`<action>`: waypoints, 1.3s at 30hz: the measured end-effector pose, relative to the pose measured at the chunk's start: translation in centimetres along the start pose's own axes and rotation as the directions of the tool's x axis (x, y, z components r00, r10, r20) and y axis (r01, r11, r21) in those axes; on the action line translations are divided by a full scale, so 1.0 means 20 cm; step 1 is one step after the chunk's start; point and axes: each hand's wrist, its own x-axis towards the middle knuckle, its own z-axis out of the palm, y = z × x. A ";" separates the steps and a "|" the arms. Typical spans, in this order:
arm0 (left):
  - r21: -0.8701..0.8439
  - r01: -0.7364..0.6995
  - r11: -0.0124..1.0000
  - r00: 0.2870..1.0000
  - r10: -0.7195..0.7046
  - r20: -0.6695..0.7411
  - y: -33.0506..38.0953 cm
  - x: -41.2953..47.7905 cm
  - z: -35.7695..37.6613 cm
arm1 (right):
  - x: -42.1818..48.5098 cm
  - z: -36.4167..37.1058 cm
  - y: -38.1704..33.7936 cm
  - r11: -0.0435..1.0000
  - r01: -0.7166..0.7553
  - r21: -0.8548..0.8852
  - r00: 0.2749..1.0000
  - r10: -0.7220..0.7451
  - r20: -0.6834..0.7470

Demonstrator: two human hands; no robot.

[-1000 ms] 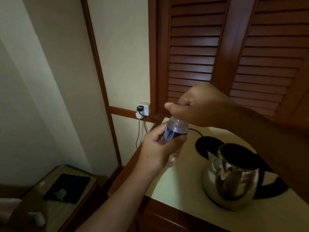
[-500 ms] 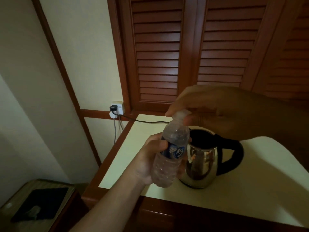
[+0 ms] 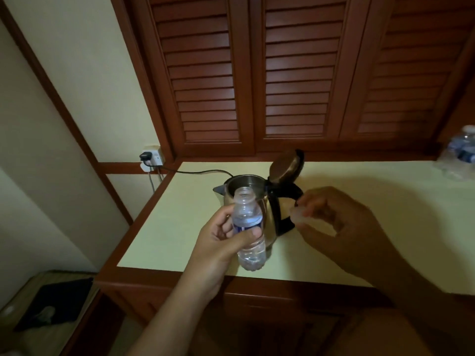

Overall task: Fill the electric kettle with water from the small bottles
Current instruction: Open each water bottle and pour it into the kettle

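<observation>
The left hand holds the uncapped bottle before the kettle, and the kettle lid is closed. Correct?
No: the head view shows the kettle lid tipped up, open. The left hand does hold the uncapped bottle before the kettle.

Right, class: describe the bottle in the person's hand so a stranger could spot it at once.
Find the pale counter below the louvred doors, then the steel kettle with its lid up. Before it, the left hand grips a small bottle with an open neck; the other bottles sit at the far right.
</observation>
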 end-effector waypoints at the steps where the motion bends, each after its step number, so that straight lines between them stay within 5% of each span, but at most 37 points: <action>1: -0.006 0.018 1.000 0.999 -0.018 -0.028 -0.02 -0.02 0.02 | -0.06 0.01 0.09 0.997 -0.076 0.010 0.997 0.076 -0.027; 5: 0.016 0.059 0.998 0.989 -0.057 -0.139 -0.08 -0.11 0.05 | -0.21 0.07 0.42 0.924 -0.383 0.025 0.922 0.383 -0.059; 7: 0.010 0.074 0.997 0.980 -0.071 -0.188 -0.10 -0.14 0.06 | -0.23 0.10 0.50 0.894 -0.436 -0.100 0.899 0.437 -0.016; 15: 0.054 0.108 0.993 0.963 -0.091 -0.252 -0.12 -0.17 0.06 | -0.25 0.21 0.63 0.891 -0.246 -0.382 0.968 0.246 -0.047; 21: 0.117 0.080 0.990 0.961 -0.045 -0.274 -0.10 -0.17 0.06 | -0.27 0.25 0.60 0.628 -0.308 -0.715 0.887 0.462 0.023; 27: 0.309 -0.022 0.951 0.955 0.111 -0.275 0.06 -0.11 0.06 | -0.25 0.25 0.60 0.550 -0.309 -0.776 0.827 0.558 0.066; 36: 0.678 0.064 0.732 0.933 0.197 -0.301 0.27 0.11 -0.05 | -0.25 0.26 0.61 0.513 -0.284 -0.810 0.820 0.568 0.072; 39: 0.828 0.106 0.550 0.931 0.238 -0.277 0.30 0.20 -0.11 | -0.25 0.26 0.61 0.512 -0.290 -0.809 0.816 0.574 0.071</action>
